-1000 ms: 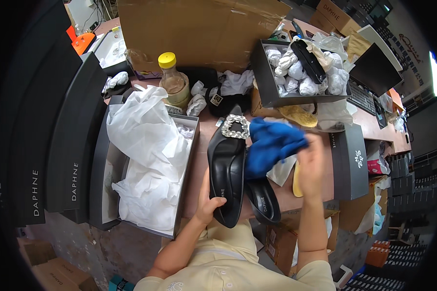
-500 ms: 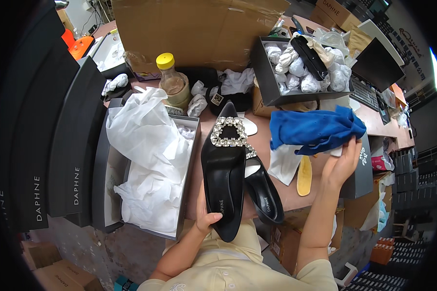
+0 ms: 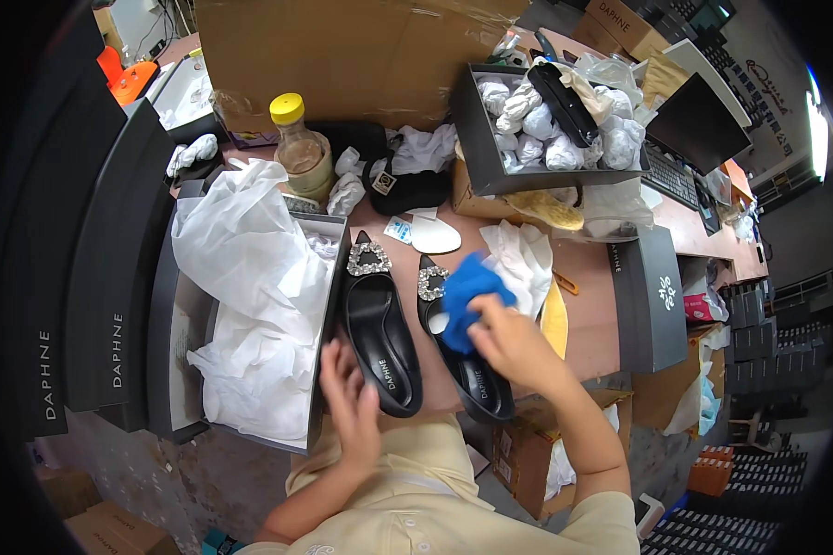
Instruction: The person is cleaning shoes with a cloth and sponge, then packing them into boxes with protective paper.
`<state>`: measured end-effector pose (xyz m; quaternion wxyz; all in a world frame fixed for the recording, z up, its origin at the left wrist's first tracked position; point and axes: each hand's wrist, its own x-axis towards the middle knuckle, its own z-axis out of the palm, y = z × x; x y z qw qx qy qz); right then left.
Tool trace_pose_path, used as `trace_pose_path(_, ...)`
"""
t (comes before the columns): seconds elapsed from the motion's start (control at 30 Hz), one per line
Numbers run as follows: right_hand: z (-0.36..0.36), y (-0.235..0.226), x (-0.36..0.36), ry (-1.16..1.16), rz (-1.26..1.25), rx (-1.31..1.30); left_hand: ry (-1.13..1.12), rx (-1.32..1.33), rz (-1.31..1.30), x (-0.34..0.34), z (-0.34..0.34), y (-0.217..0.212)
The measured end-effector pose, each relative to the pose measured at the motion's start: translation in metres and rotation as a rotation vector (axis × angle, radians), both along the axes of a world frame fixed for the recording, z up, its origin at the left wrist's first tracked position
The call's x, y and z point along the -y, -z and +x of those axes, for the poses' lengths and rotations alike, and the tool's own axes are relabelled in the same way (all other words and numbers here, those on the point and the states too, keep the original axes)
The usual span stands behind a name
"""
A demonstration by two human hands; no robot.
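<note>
Two black pointed shoes with square rhinestone buckles lie side by side on the table, toes pointing away from me. Beside the heel of the left shoe (image 3: 377,324), my left hand (image 3: 350,402) has its fingers apart and holds nothing. My right hand (image 3: 514,342) grips a bunched blue cloth (image 3: 474,291). That cloth is over the right shoe (image 3: 481,388) and hides the middle of it; whether it presses on the shoe I cannot tell. Left of the shoes stands an open shoe box (image 3: 329,305) filled with white tissue paper (image 3: 259,324).
Dark shoe boxes (image 3: 93,259) stand upright at the left. Behind are a yellow-capped bottle (image 3: 301,153), a black strap with a square buckle (image 3: 407,190) and a box (image 3: 546,183) of crumpled paper. White paper (image 3: 523,264), a yellow insole (image 3: 555,319) and a dark box (image 3: 652,301) lie to the right.
My left hand has let go of the left shoe, which now lies on the table. My right hand has brought the blue cloth leftward and down over the right shoe. The view has shifted slightly.
</note>
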<state>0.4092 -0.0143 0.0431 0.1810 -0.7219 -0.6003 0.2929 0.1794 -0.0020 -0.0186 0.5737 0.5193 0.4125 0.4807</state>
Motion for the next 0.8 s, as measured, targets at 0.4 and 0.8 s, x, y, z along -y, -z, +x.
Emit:
trace_pose_path(0.4,0.0,0.035,0.0,-0.579,0.04,0.446,0.087,-0.366,1.133,0.062,0.1,0.06)
trace_pose_path(0.8,0.016,-0.025,0.041,-0.5,-0.16,-0.047,0.05,-0.321,1.079,0.065,0.108,0.069)
